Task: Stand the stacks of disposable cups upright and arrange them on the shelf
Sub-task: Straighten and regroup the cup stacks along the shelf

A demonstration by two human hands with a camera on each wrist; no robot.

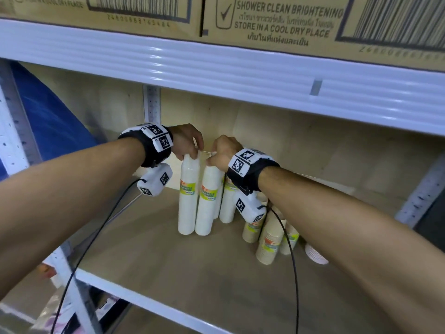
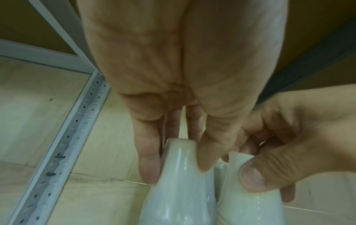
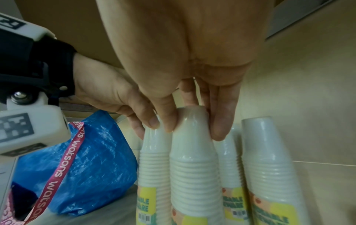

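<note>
Two tall white cup stacks in clear wrap with yellow-green labels stand upright, side by side, on the wooden shelf [image 1: 156, 273]. My left hand [image 1: 192, 156] pinches the top of the left stack [image 1: 187, 201]; in the left wrist view its fingers [image 2: 148, 167] and thumb close round that stack's top [image 2: 179, 190]. My right hand [image 1: 212, 162] pinches the top of the right stack [image 1: 206, 208], and in the right wrist view its fingertips [image 3: 219, 130] clamp that stack [image 3: 192, 167]. More white stacks [image 3: 267, 167] stand just behind to the right.
Several brown cup stacks [image 1: 267, 239] stand crowded at the right, and one stack [image 1: 315, 255] lies on its side beyond them. A blue bag [image 1: 48, 121] fills the shelf's left end. The upper shelf's white edge [image 1: 216, 68] hangs low, with cardboard boxes [image 1: 265, 20] on it.
</note>
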